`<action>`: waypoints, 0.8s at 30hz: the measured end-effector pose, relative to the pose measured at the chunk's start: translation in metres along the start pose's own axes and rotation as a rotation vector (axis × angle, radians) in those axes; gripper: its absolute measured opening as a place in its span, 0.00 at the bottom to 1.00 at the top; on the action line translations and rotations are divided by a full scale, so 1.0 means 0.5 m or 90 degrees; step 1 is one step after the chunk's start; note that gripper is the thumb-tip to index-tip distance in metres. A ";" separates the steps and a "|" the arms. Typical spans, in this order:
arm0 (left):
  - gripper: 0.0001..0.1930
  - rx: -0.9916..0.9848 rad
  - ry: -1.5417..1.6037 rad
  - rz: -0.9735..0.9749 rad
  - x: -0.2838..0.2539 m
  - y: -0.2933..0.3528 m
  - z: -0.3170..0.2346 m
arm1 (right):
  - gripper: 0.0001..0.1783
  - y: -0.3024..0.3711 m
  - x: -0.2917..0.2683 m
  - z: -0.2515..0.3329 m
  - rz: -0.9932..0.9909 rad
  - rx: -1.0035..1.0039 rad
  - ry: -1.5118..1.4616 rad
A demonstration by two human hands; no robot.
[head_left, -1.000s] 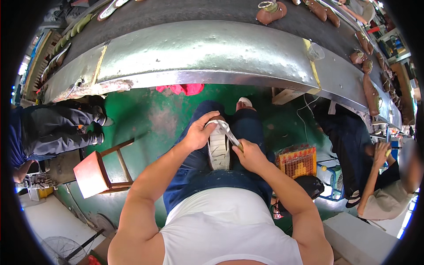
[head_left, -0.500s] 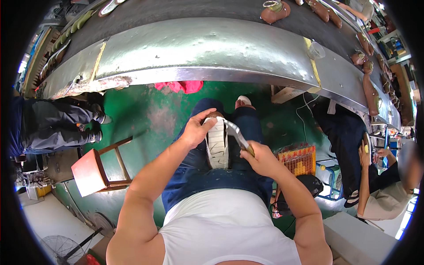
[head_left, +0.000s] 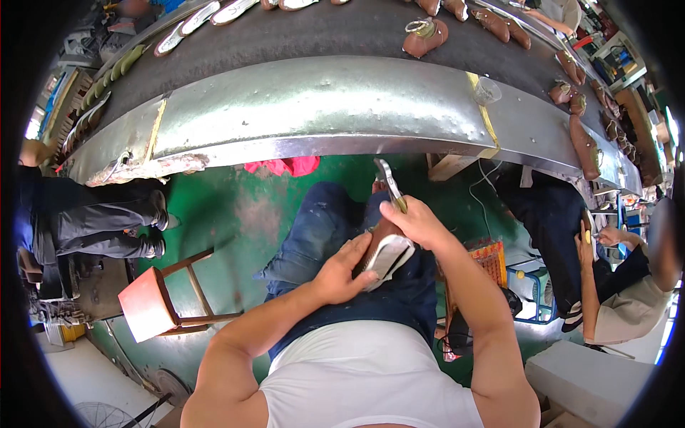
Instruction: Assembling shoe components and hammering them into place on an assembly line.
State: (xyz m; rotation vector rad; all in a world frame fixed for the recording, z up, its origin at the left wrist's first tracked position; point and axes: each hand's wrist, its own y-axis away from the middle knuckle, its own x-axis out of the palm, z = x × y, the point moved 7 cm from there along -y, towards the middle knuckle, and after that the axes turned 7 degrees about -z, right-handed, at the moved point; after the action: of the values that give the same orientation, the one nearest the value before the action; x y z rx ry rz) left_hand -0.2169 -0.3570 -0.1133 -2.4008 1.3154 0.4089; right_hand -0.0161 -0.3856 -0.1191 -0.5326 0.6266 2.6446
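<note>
A brown shoe with a pale underside rests tilted on my lap. My left hand is closed round its left side, fingers on the brown upper and thumb near the underside. In my right hand I grip metal pliers with a yellowish handle. Their curved head points up and away from me, clear of the shoe. The fingers of my right hand also lie against the far end of the shoe. How the pliers' jaws stand is too small to tell.
Ahead runs a metal-edged bench with a dark belt, carrying brown shoes and pale soles. A red-seated stool stands left. A co-worker sits at right, by a beaded seat mat. Another person's legs show at left.
The shoe has turned and tilted on my lap, nearer my right side. My left hand has slid down from its far end to its side. The pliers have lifted off the shoe and swung away.
</note>
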 end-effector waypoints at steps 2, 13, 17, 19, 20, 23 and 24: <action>0.33 0.036 -0.029 -0.010 -0.007 -0.008 -0.012 | 0.25 0.001 0.012 -0.003 0.089 0.008 -0.048; 0.14 -0.305 -0.141 -0.101 -0.146 -0.073 0.201 | 0.16 0.021 0.038 -0.023 0.101 -0.083 -0.276; 0.40 -0.162 -0.055 0.014 -0.071 -0.039 0.106 | 0.30 -0.033 0.032 -0.051 -0.094 0.052 -0.226; 0.43 -0.252 -0.045 0.086 -0.017 -0.026 0.006 | 0.34 -0.032 0.062 -0.032 -0.104 0.107 -0.330; 0.38 -0.314 -0.047 0.044 -0.010 -0.024 0.044 | 0.34 -0.041 0.076 -0.061 -0.096 0.105 -0.281; 0.28 -0.411 0.021 -0.006 -0.008 -0.024 0.133 | 0.24 -0.015 0.114 -0.101 -0.107 0.071 -0.088; 0.25 -0.442 0.101 -0.012 -0.007 -0.012 0.152 | 0.22 0.008 0.121 -0.054 -0.086 -0.009 -0.182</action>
State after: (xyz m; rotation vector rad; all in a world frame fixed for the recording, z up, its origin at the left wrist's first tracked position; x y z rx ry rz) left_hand -0.2193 -0.3169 -0.1783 -3.0575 1.3752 0.7901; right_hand -0.0624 -0.3862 -0.1667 -0.1858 0.4670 2.5332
